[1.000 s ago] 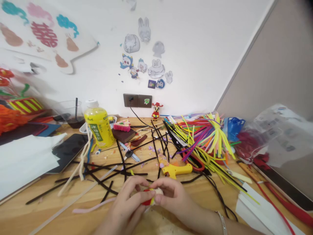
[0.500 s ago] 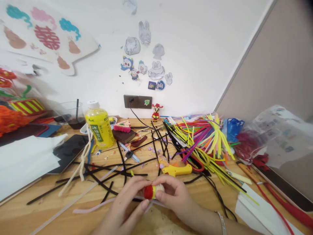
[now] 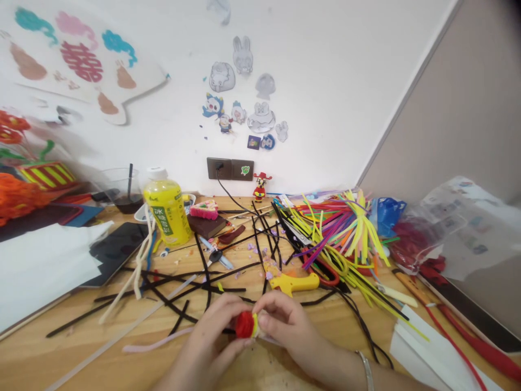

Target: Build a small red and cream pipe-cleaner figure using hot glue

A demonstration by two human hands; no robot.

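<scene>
1. Tabletop: light wood, under & around both hands, lots of bits strewn past the fingertips.
2. Bundle of fuzzy stems: multicol., beyond & to the right of the R hand, well apart from it.
3. Bottle: yellow w/ white cap, upright, beyond & left of the L hand.
4. L hand: curled round the red end of the work, fingers above/behind, thumb below; can't tell how firmly it presses.
5. R hand: thumb & fingers pinching the pale end. Bracelet on that wrist.
6. Glue gun: yellow, lying just beyond the R hand, approx. untouched by either.
7. Black strips: criss-crossed just beyond the L hand & off to its left; lilac strip lies left of that hand too.
8. Figurine: red hat, stands by the wall, straight ahead of the hands, well apart.
9. Red-and-yellow piece: between the hands, red end toward L, yellow band & pale end toward R. Looks fuzzy, so prob. v. light, soft, squashable & not slippery; shape may dent if squeezed. Best grip: light fingertip pinch at pale end/band, other hand just steadying the red.
</scene>
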